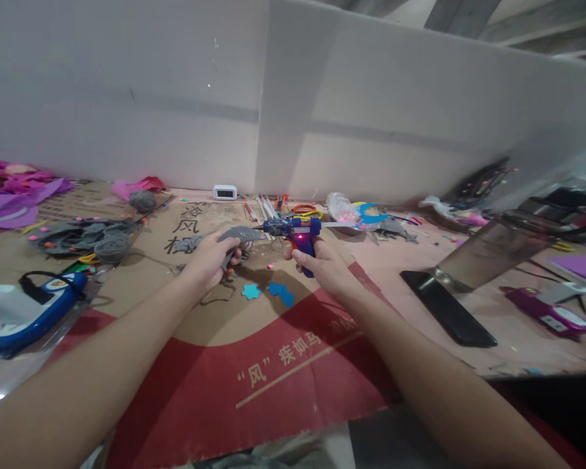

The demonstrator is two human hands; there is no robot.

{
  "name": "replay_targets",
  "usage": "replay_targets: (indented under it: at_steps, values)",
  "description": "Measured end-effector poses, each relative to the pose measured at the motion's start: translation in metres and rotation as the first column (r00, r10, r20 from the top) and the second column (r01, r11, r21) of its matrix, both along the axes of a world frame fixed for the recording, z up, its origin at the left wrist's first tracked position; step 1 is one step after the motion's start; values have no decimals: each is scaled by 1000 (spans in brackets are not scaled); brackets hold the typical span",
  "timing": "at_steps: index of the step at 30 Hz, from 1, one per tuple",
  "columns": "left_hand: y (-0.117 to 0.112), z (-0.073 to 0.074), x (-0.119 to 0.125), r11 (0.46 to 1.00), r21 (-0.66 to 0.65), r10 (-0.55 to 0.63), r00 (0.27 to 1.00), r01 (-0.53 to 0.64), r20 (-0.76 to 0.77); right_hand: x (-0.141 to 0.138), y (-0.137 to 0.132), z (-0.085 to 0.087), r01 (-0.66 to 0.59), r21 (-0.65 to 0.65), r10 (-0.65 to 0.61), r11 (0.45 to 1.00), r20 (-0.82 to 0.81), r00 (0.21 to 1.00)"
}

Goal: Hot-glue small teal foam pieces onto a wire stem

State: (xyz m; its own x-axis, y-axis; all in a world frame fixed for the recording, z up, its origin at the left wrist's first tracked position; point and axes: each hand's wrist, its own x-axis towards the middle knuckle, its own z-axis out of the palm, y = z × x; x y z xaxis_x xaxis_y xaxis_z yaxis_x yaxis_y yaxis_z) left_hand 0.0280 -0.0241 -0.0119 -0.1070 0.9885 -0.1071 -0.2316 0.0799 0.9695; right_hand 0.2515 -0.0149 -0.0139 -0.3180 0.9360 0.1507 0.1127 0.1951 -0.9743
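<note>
My right hand [314, 258] is wrapped round the handle of a blue hot glue gun [293, 227]. A red light glows on its side, and a pale glue stick [333, 225] sticks out of its back end. My left hand [209, 259] pinches a grey piece of felt-like material [244, 232]. The gun's nozzle is at the edge of this grey piece; whether they touch I cannot tell. Below the hands, a turquoise flower-shaped cutout [251, 291] and blue cutouts [280, 293] lie on the cardboard [209, 319].
Grey material with yarn [85, 238] lies at the left, near a blue-and-white device [39, 309]. A small white clock [224, 192] stands by the wall. Scissors [312, 213] and pens lie behind the gun. A dark translucent container [488, 251] and a purple device [549, 311] are at the right.
</note>
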Motion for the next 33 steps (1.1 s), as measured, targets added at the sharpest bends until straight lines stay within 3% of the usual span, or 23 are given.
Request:
replay_targets:
  at_steps: [9,18,28,33]
  values:
    - [-1,3,5,998,-50,-22,999,24,46,0,0,-4,43,24,-45,999,114,992]
    - [-3,0,7,996,-84,35,999,-35,8,-4,-3,-4,36,88,-47,996,131,990]
    - [-4,3,8,992,-114,48,999,-46,14,-5,-4,-6,15,86,-23,996,99,995]
    - [-4,4,10,995,-84,62,998,-59,23,-3,-1,-7,0,19,0,1000,35,999]
